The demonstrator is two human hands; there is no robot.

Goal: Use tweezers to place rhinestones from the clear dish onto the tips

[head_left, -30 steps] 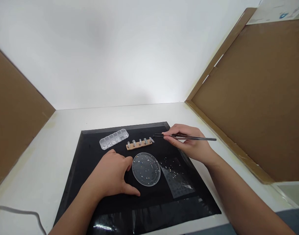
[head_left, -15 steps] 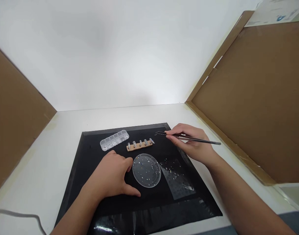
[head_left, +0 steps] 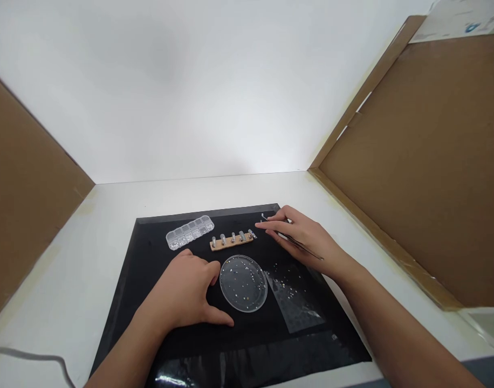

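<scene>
My right hand (head_left: 301, 231) holds metal tweezers (head_left: 306, 249), slanting back under the palm. A small pale-tipped piece (head_left: 263, 216) shows by its fingertips; I cannot tell whether it belongs to the tweezers. Just left of these fingers lies a cardboard strip (head_left: 225, 245) with several shiny silvery nail-like tips (head_left: 233, 237) mounted in a row. My left hand (head_left: 190, 291) rests open on the black mat (head_left: 150, 280), thumb and fingers apart, index finger at the rim of a round clear dish (head_left: 244, 302). Tiny glittering bits are scattered in the dish.
A clear compartment box (head_left: 190, 233) with sparkling bits lies at the back left of the mat. Right of the dish, more bits lie on a clear plastic sheet or bag (head_left: 299, 312). Cardboard panels (head_left: 425, 161) stand at both sides; a grey cable (head_left: 28, 354) runs front left.
My right hand has shifted slightly left, its fingers stretching further out, and the tweezers' rear end has swung down toward the palm. My left hand stays in place.
</scene>
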